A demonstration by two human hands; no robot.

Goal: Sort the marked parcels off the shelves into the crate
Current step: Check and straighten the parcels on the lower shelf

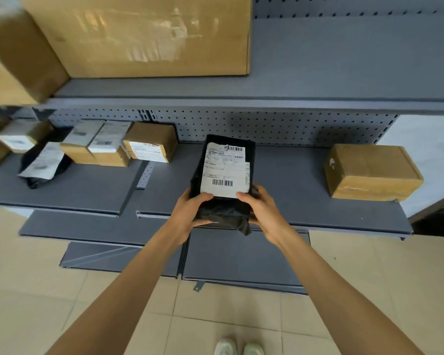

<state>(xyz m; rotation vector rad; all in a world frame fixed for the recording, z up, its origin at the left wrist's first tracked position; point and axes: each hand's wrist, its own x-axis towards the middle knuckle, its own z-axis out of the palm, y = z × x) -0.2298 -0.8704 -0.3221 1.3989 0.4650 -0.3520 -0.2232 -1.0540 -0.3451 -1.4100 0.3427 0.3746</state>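
A black plastic parcel (222, 213) with a white barcode label is held over the front of the middle grey shelf (305, 175), label facing up. My left hand (191, 208) grips its lower left corner with the thumb on the label's edge. My right hand (260, 208) grips its lower right corner the same way. No crate is in view.
A taped brown box (372, 172) sits at the shelf's right. Several small labelled boxes (149, 142) and another black bag (44, 165) lie at the left. Large cartons (149, 34) fill the upper shelf. Lower shelves jut out above the tiled floor near my shoes (237, 348).
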